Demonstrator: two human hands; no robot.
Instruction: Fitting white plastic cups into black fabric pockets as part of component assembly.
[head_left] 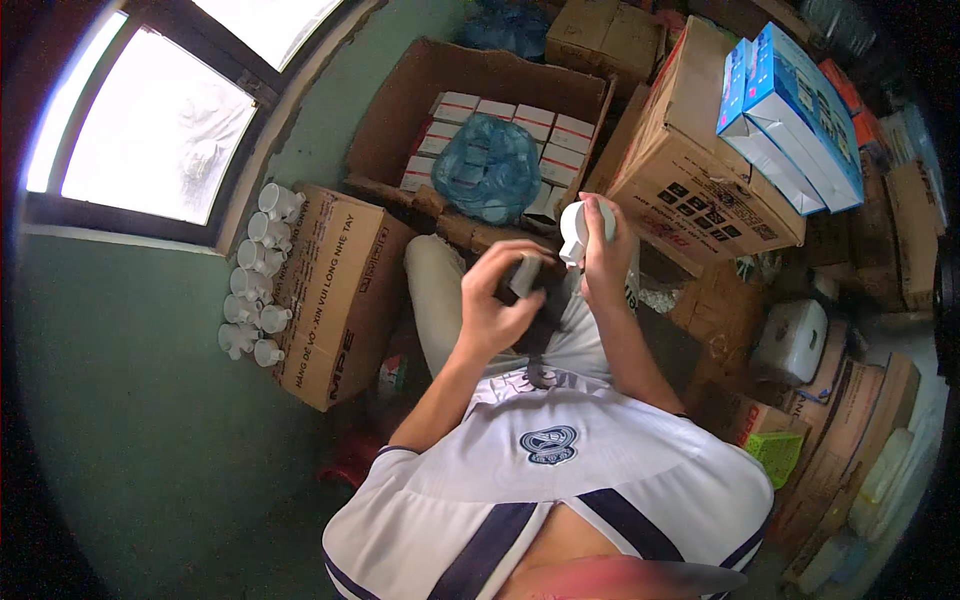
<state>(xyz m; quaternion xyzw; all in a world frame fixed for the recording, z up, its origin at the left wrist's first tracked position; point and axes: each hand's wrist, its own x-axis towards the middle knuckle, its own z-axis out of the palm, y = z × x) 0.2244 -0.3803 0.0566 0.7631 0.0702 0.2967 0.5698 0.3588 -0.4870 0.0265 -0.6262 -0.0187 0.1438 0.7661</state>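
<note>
My right hand (pixel 606 255) grips a white plastic piece (pixel 574 232) with a round end and a short narrower neck, held up in front of my lap. My left hand (pixel 492 308), a little blurred, is curled around a small grey block-like thing (pixel 524 274) whose kind I cannot make out. A gap separates the two hands. Just beyond them, a large open cardboard box (pixel 385 120) holds rows of small white boxes (pixel 535 122) with red stripes. A crumpled blue plastic bag (pixel 487 165) lies on top of these.
To the left, several white round plastic fittings (pixel 262 258) stand on a closed carton (pixel 335 290) below the window. At the right, a big carton (pixel 690 150) carries blue-and-white boxes (pixel 795 115). A white container (pixel 790 340) and a green basket (pixel 775 455) sit among stacked cartons.
</note>
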